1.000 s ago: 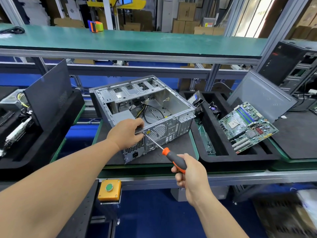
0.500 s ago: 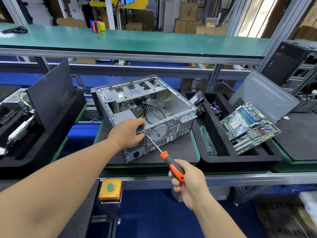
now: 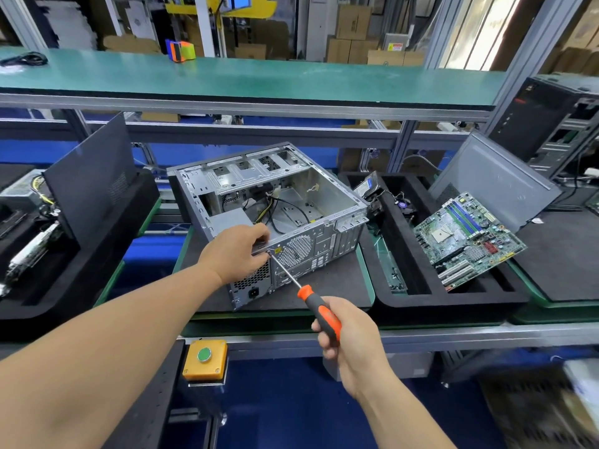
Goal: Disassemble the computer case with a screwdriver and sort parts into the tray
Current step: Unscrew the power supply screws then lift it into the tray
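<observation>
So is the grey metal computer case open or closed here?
Open: the grey metal computer case lies on its side, side panel off, with loose cables visible inside.

Our left hand and right hand are bare, with no gloves, rings or watch on them. Both forearms are uncovered from wrist to the frame's edge, and no sleeve shows. The right hand's fingernails are short and plain.
</observation>
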